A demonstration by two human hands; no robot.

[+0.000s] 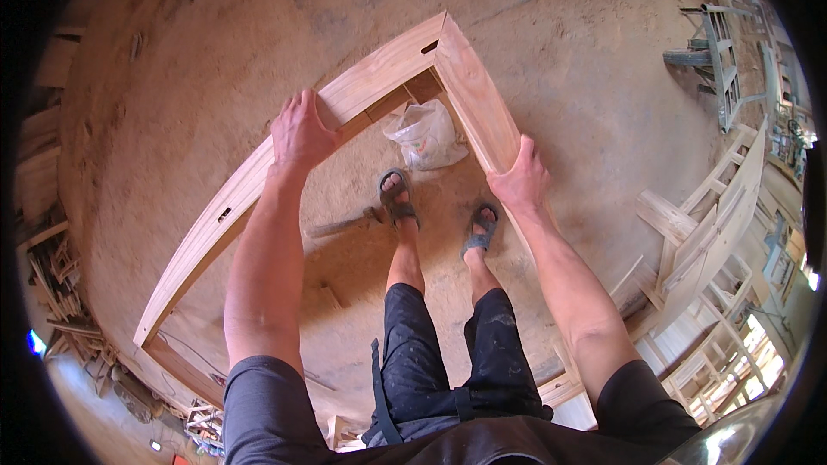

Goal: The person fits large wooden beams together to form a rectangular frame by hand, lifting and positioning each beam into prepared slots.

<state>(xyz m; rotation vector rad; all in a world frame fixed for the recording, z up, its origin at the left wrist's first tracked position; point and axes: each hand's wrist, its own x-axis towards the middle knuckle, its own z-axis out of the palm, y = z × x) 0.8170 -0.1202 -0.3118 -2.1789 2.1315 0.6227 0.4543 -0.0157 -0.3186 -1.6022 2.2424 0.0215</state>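
Note:
A large wooden frame (379, 69) of pale planed boards surrounds the spot where I stand, its mitred corner pointing away from me. My left hand (301, 133) is wrapped over the long left board, thumb on the inner edge. On the shorter right board (474, 90), my right hand (521, 176) grips from the outer side with the thumb across the top. Dark slots are cut in the left board, one near the corner and one lower down. The frame's near parts are partly hidden by my arms and body.
A white plastic bag (426, 133) lies on the dusty floor inside the frame, before my sandalled feet. A hammer-like tool (345, 222) lies left of them. Metal racking (724, 65) and timber panels (711, 232) line the right; stacked wood scraps (56, 293) line the left.

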